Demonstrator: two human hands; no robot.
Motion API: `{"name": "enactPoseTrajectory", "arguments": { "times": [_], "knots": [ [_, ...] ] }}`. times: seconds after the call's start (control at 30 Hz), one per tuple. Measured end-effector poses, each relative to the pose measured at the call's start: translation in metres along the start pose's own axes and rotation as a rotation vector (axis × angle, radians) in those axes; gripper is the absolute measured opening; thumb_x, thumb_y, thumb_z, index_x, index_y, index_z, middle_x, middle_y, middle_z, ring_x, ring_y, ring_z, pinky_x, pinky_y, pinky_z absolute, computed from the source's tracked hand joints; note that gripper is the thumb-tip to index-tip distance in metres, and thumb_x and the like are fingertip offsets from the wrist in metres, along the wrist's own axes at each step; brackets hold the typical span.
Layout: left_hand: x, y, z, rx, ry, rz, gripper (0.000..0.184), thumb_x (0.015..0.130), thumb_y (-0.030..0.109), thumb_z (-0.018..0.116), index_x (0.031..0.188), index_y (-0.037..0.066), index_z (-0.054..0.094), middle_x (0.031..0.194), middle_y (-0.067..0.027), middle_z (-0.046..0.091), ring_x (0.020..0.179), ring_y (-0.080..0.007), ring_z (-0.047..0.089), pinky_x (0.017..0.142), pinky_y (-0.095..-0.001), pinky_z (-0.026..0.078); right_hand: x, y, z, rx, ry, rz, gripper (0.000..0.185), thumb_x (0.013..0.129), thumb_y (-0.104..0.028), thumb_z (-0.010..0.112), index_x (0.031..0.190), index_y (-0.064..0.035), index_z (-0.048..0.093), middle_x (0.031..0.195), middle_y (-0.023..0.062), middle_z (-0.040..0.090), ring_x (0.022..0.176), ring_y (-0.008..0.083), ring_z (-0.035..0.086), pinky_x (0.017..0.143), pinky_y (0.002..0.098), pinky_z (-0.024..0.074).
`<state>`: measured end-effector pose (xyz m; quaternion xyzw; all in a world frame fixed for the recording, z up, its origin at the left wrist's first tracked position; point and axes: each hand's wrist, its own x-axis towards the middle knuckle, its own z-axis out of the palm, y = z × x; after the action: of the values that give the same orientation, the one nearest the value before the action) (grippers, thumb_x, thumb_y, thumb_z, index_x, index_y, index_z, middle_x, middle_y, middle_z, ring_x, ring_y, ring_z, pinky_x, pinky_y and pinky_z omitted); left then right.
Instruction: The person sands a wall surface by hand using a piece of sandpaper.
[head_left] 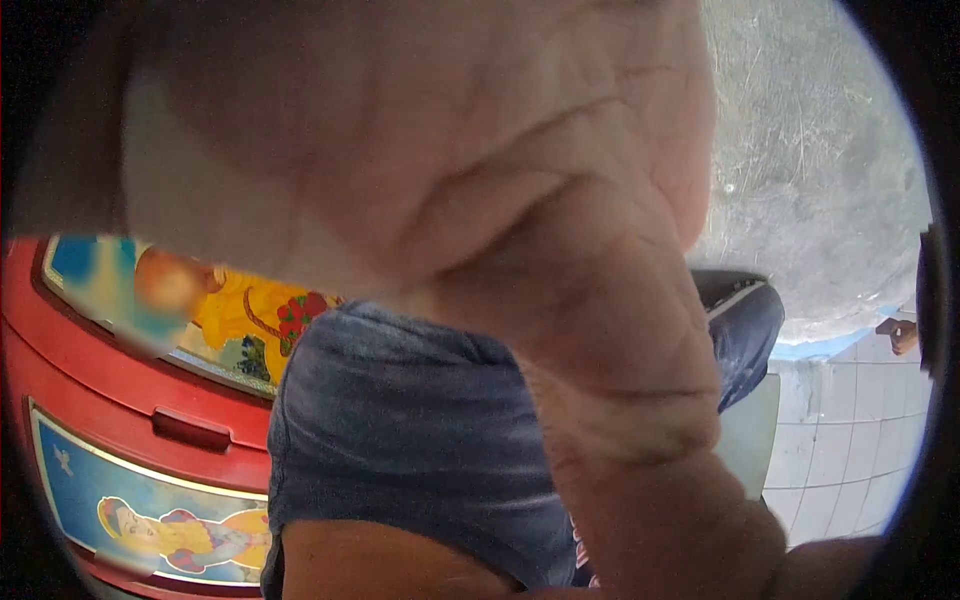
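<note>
a bare hand (430,150) fills much of the view very close up, its creased palm blurred and lying above and in front of the dark blue garment (410,430); i cannot tell whether it is the left or the right one. its fingertips are out of sight, so i cannot tell how wide or narrow its grip is, or whether it holds anything. the garment, the nearest thing to the hand, shows behind it, partly covered, with bare skin (400,565) at its lower edge. left of the garment stands a red drawer unit (90,390) with painted pictures (180,525) on its fronts. right of the garment, a rough grey surface (810,170) shows higher than it, and white tiles (850,430) lower down.
</note>
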<state>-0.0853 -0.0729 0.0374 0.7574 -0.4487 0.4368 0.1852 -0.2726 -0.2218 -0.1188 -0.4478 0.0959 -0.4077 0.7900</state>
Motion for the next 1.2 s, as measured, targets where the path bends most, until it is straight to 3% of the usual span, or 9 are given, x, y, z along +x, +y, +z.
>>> {"name": "enactPoseTrajectory", "arguments": {
  "times": [0.47, 0.57, 0.63, 0.67, 0.73, 0.87, 0.93, 1.1, 1.2],
  "knots": [
    [0.052, 0.004, -0.023, -0.654, 0.544, -0.083, 0.047, 0.087, 0.025, 0.062, 0.125, 0.0, 0.049, 0.108, -0.0126, 0.053, 0.097, -0.0246, 0.053, 0.083, -0.0374, 0.043, 0.011, -0.008, -0.005, 0.182, 0.055, -0.049, 0.062, 0.102, -0.047, 0.04, 0.143, -0.0003, 0.036, 0.122, 0.0165, 0.05, 0.118, 0.0284, 0.049, 0.105, 0.0401, 0.0367],
    [0.041, 0.033, 0.015, -0.986, 0.372, -0.071, 0.045, 0.087, 0.024, 0.062, 0.124, 0.0, 0.05, 0.106, -0.0118, 0.054, 0.095, -0.0239, 0.054, 0.082, -0.0369, 0.043, 0.015, -0.006, -0.01, 0.254, 0.056, -0.038, 0.065, 0.102, -0.049, 0.039, 0.145, -0.0002, 0.035, 0.123, 0.0164, 0.049, 0.119, 0.0285, 0.049, 0.107, 0.0405, 0.0358],
    [0.006, 0.066, 0.054, -1.18, 0.05, -0.116, 0.044, 0.087, 0.023, 0.062, 0.124, 0.0, 0.051, 0.105, -0.0113, 0.054, 0.094, -0.0234, 0.054, 0.082, -0.0367, 0.043, 0.012, -0.005, -0.012, 0.323, 0.057, -0.022, 0.067, 0.102, -0.05, 0.038, 0.146, -0.0002, 0.034, 0.124, 0.0164, 0.049, 0.12, 0.0286, 0.048, 0.108, 0.0407, 0.0353],
    [-0.015, 0.086, 0.071, -1.183, -0.216, -0.214, 0.055, 0.085, 0.042, 0.067, 0.122, 0.001, 0.057, 0.111, -0.0145, 0.057, 0.104, -0.0312, 0.055, 0.089, -0.0437, 0.043, 0.011, 0.0, -0.01, 0.363, 0.056, -0.008, 0.068, 0.102, -0.051, 0.038, 0.147, -0.0002, 0.034, 0.124, 0.0164, 0.049, 0.121, 0.0286, 0.048, 0.108, 0.0408, 0.035],
    [-0.046, 0.103, 0.076, -1.027, -0.487, -0.249, 0.057, 0.083, 0.045, 0.07, 0.121, 0.004, 0.056, 0.11, -0.0149, 0.056, 0.106, -0.0324, 0.055, 0.087, -0.0451, 0.044, 0.006, 0.002, -0.001, 0.368, 0.107, 0.032, 0.069, 0.102, -0.052, 0.037, 0.148, -0.0001, 0.033, 0.125, 0.0164, 0.048, 0.121, 0.0287, 0.047, 0.109, 0.0411, 0.0344],
    [-0.084, 0.104, 0.077, -1.004, -0.68, -0.266, 0.054, 0.082, 0.043, 0.073, 0.119, 0.006, 0.056, 0.11, -0.0147, 0.056, 0.106, -0.0341, 0.057, 0.086, -0.045, 0.046, 0.005, 0.009, 0.025, 0.167, 0.272, 0.167, 0.08, 0.1, -0.065, 0.016, 0.154, -0.0071, 0.024, 0.129, 0.0177, 0.049, 0.128, 0.0311, 0.045, 0.111, 0.0441, 0.0337],
    [-0.091, 0.099, 0.077, -1.155, -0.703, -0.441, 0.049, 0.081, 0.033, 0.074, 0.117, 0.004, 0.058, 0.103, -0.0161, 0.057, 0.09, -0.0339, 0.061, 0.078, -0.0432, 0.05, 0.01, 0.017, 0.017, 0.263, -0.05, 0.127, 0.078, 0.1, -0.065, 0.021, 0.157, -0.0114, 0.017, 0.134, 0.0187, 0.047, 0.133, 0.0326, 0.043, 0.112, 0.0475, 0.0329],
    [-0.079, 0.064, 0.068, -1.071, -0.48, -0.461, 0.036, 0.082, 0.021, 0.077, 0.111, 0.004, 0.063, 0.089, -0.0115, 0.06, 0.082, -0.0294, 0.063, 0.07, -0.0401, 0.048, 0.012, 0.037, 0.035, 0.109, -0.086, 0.078, 0.092, 0.094, -0.07, 0.036, 0.157, -0.007, 0.013, 0.135, 0.016, 0.046, 0.128, 0.0288, 0.045, 0.11, 0.0434, 0.0307],
    [-0.056, 0.017, 0.044, -0.667, -0.075, -0.289, 0.023, 0.079, 0.006, 0.077, 0.1, 0.007, 0.07, 0.089, -0.0074, 0.062, 0.08, -0.0254, 0.061, 0.068, -0.0382, 0.047, 0.013, 0.051, 0.025, -0.134, -0.197, -0.051, 0.095, 0.091, -0.068, 0.046, 0.155, -0.003, 0.017, 0.133, 0.0143, 0.047, 0.123, 0.0258, 0.045, 0.107, 0.04, 0.0301]
  ]
}}
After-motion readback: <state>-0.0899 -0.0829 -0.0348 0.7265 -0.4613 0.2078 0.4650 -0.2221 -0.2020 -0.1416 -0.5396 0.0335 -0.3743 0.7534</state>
